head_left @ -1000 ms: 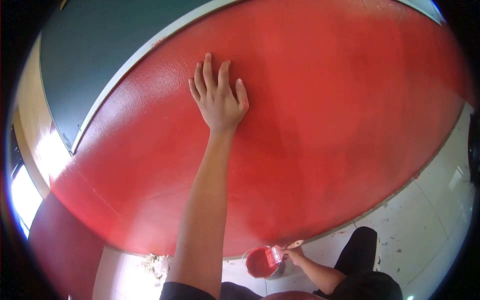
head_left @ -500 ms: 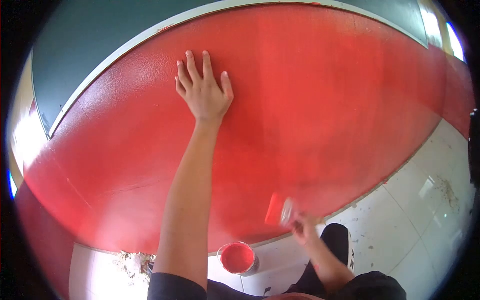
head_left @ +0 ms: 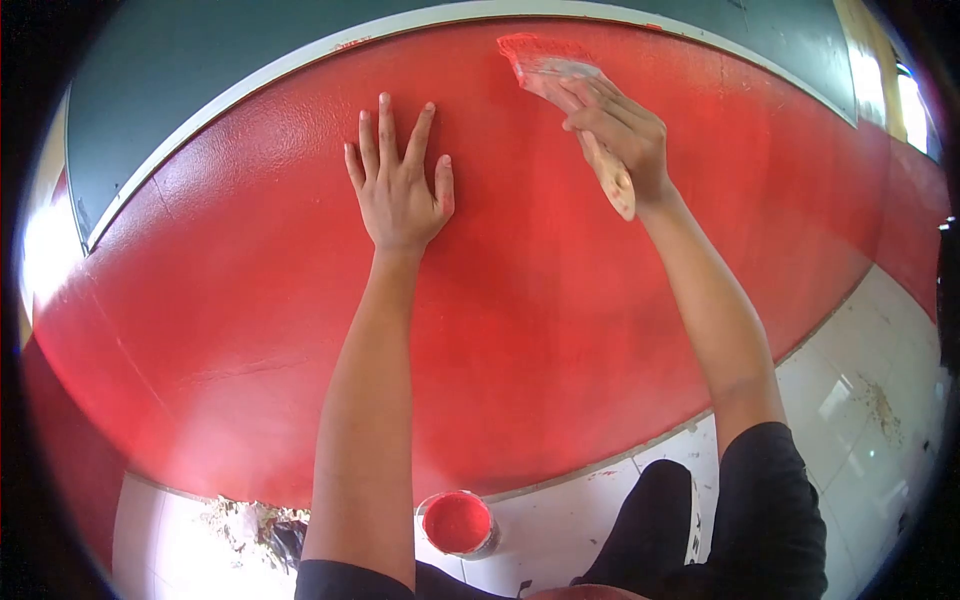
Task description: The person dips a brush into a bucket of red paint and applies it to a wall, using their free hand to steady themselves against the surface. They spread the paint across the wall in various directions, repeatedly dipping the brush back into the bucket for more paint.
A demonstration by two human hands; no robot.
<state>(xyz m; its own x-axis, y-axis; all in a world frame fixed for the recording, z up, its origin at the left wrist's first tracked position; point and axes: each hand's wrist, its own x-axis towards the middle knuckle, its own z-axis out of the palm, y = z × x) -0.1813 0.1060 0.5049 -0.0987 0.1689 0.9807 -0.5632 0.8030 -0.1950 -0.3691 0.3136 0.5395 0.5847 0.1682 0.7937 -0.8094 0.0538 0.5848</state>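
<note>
My left hand [head_left: 400,195] lies on the red wall [head_left: 560,290] with its fingers spread and nothing in them. In my right hand [head_left: 625,135] is a wide paintbrush [head_left: 545,75], gripped by its pale wooden handle. Its bristles are coated in red paint and are at the upper part of the wall, just under the white trim; whether they touch it I cannot make out. Below, between my arms, a small bucket [head_left: 490,545] of red paint stands on the floor near the foot of the wall.
A white trim strip [head_left: 300,65] runs along the top of the red area, with a dark green board [head_left: 230,60] above it. Crumpled debris [head_left: 250,525] lies on the floor at lower left. Pale floor tiles [head_left: 840,380] with dirt specks stretch to the right; my bent knee [head_left: 660,490] is beside the bucket.
My right hand has carried the paintbrush from low near the floor up to the top of the red wall. My left hand remains spread on the wall, and the view has shifted slightly.
</note>
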